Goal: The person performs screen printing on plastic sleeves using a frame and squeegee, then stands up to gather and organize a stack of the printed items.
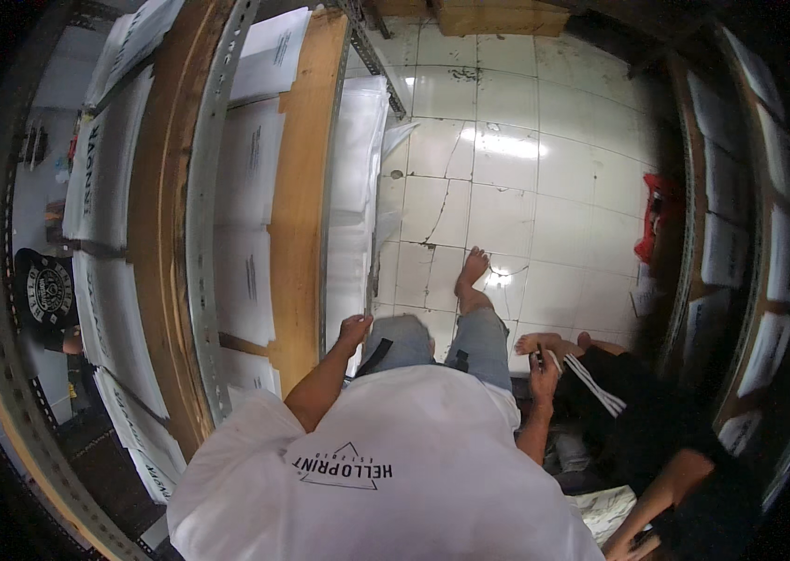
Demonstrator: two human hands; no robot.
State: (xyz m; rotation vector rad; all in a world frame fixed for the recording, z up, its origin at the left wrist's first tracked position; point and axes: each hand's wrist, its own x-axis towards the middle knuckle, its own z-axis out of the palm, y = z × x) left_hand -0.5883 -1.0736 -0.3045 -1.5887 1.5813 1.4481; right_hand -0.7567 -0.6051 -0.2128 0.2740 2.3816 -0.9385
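My left hand is closed beside the lower shelf, its fingers at the near edge of a stack of white packages. Whether those fingers pinch the packages' edge or something small is hidden. My right hand is raised on the right of my body, the fingers wrapped round a slim dark object like a pen. Higher up on the left, white packages with dark print fill a wooden shelf board.
Metal posts edge the left shelving. A person in black is close on my right, beside more loaded shelves. A red item lies by those shelves on the cracked tile floor. Another person's dark cap or shirt shows beyond the left shelves.
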